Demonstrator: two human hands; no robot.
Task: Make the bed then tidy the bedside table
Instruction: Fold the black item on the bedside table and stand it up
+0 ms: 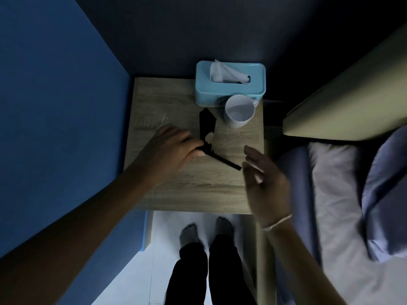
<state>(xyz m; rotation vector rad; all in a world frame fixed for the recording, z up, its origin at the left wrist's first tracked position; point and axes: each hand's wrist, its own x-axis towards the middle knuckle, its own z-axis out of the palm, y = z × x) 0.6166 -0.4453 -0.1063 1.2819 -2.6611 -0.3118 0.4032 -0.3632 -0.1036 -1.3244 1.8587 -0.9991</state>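
- Sunglasses (208,130), black, lie mid-way across the wooden bedside table (176,190), one arm splayed out toward my right hand (267,186) (lenses face the white mug (239,111)).
- My left hand (169,148) pinches the frame at its hinge, fingers curled.
- Right hand hovers beside the arm tip, fingers loose, holding nothing.
- Blue tissue box (230,84) sits behind the mug.

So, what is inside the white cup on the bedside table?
The white cup looks empty: its pale inner wall and bottom show nothing. Whether it holds clear water cannot be told in this dim light.
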